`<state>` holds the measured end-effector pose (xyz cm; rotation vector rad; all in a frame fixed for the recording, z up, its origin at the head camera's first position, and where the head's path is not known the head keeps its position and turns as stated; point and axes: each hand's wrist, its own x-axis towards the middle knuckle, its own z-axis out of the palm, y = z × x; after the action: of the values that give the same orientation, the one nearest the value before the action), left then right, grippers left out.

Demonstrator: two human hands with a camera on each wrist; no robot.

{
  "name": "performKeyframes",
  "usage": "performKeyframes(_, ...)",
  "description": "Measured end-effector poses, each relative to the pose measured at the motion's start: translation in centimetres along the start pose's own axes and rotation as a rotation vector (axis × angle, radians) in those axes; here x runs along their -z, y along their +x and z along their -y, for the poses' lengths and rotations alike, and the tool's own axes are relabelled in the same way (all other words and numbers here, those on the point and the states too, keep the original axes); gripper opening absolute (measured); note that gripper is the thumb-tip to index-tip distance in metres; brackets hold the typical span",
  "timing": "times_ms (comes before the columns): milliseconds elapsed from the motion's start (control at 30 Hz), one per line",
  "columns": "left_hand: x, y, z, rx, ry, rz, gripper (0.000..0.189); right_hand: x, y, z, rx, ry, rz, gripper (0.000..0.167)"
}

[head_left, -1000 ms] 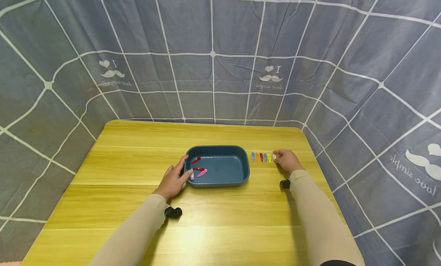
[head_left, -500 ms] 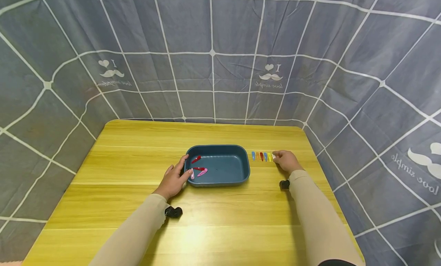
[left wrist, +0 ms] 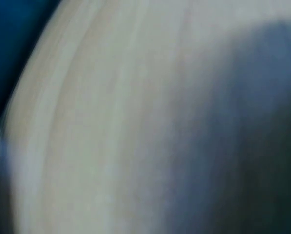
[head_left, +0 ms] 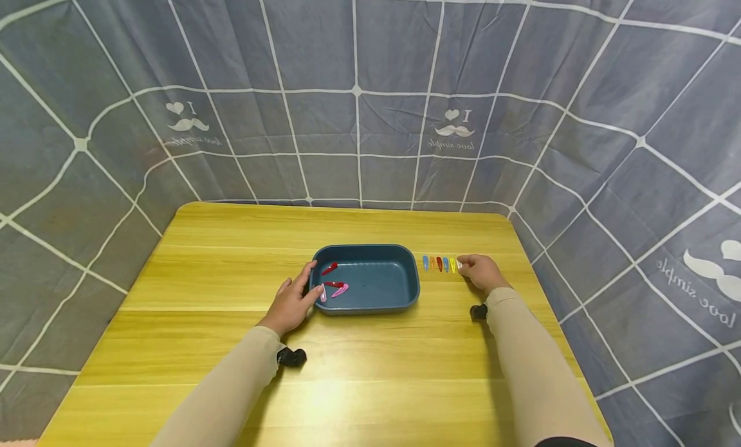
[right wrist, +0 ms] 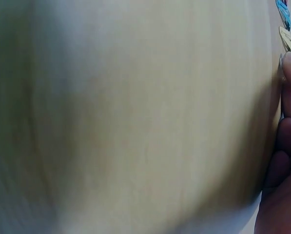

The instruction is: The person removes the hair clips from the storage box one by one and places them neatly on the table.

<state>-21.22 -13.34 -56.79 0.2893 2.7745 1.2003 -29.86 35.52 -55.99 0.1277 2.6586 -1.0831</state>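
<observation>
Pinching the white clip (head_left: pixel 460 265) at the outer end of the row of coloured clips (head_left: pixel 439 264), right of the tray (head_left: pixel 379 286), is the right hand (head_left: pixel 482 272); the left hand (head_left: pixel 291 305) rests, fingers extended, on the tray's left rim. The clip looks light, stiff and slippery, probably best held by its long edges. Behind the tray, the curtain (head_left: pixel 399 61) reads "love simple", mirrored.

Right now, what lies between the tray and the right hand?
In the head view: blue clip, orange clip, red clip, second blue clip, yellow clip, white clip at the hand.
</observation>
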Motion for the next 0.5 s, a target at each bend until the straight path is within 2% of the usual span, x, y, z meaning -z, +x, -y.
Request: performKeyframes(500,0.06,0.03,0.04,-0.009,0.012,-0.003,0.07,-0.11,0.0,0.12,0.015,-0.03,-0.03,0.045)
